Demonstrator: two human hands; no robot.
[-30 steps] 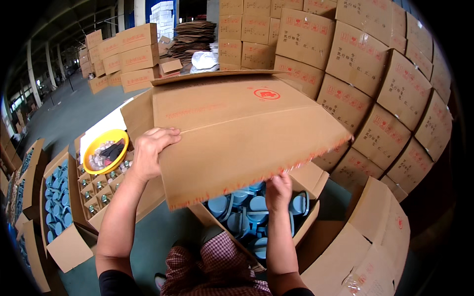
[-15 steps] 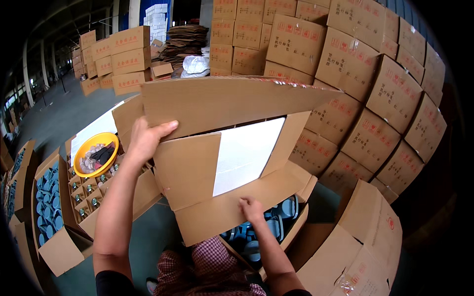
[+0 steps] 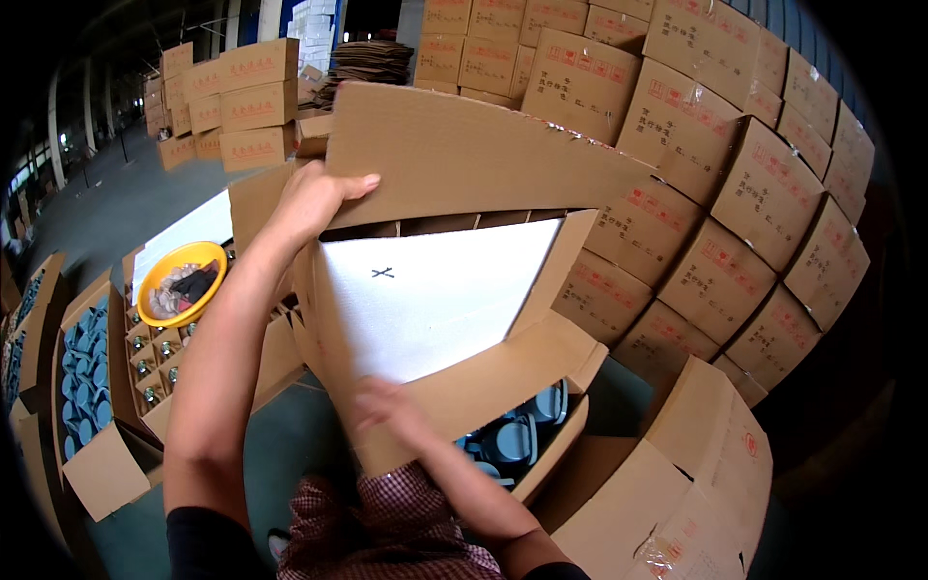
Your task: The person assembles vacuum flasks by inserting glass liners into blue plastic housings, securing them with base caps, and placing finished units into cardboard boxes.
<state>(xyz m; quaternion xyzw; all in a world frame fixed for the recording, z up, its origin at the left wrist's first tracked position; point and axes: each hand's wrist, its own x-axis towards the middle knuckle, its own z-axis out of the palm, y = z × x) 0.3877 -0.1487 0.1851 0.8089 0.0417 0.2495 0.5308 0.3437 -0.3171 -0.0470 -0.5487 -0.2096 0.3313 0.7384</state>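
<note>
Stacked cartons (image 3: 681,208) right of the open carton (image 3: 464,159), greenish floor (image 3: 275,435) below.

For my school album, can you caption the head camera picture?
Left fingers hold up a cardboard box flap above a white panel, with right fingers blurred below.

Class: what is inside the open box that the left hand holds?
In the open box, a white sheet bearing a dark mark shows, with a dark gap beyond it. Whatever lies under the sheet is covered from view.
</note>
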